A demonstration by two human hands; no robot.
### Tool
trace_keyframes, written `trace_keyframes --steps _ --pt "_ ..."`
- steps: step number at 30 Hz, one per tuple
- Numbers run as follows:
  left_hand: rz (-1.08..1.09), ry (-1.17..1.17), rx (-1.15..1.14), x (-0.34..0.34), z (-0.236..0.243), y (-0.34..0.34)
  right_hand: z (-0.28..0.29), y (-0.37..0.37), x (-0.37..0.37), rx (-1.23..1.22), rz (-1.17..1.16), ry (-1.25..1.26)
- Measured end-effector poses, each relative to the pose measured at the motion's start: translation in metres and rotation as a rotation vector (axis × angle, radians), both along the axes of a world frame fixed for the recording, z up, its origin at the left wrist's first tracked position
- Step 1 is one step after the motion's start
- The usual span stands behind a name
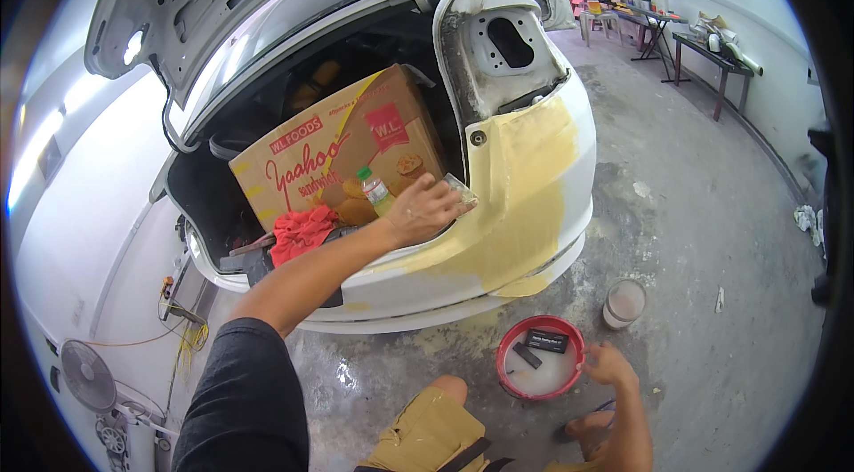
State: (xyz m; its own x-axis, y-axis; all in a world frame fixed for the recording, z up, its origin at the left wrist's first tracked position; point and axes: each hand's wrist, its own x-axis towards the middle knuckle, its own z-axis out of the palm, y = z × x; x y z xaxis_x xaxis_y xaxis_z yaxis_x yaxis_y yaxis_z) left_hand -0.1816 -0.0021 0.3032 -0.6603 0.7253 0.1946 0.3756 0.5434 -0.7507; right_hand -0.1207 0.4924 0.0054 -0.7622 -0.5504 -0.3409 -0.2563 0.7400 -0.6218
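My left hand presses a small flat sanding pad against the rear corner of a white car, at the edge of a wide patch of yellow filler. The boot lid stands raised. My right hand hangs low beside a red bowl of cloudy water on the floor, fingers loose and holding nothing. Two dark sanding blocks lie in the bowl.
In the boot sit a brown cardboard box, a small plastic bottle and a red rag. A round tub stands on the concrete floor. Tables line the far right wall. A fan sits at lower left.
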Motion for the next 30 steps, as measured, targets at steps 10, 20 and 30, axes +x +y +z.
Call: trace_keyframes --steps 10,20,30 --pt "-0.056 -0.027 0.013 0.006 0.017 0.029 0.004 -0.004 0.000 0.098 0.011 0.017" --pt "0.122 0.114 0.070 -0.005 0.028 0.040 0.001 -0.003 -0.001 -0.015 0.023 0.086" --pt "0.165 0.065 0.084 0.004 0.029 0.045 0.002 -0.001 -0.003 -0.017 0.021 0.053"
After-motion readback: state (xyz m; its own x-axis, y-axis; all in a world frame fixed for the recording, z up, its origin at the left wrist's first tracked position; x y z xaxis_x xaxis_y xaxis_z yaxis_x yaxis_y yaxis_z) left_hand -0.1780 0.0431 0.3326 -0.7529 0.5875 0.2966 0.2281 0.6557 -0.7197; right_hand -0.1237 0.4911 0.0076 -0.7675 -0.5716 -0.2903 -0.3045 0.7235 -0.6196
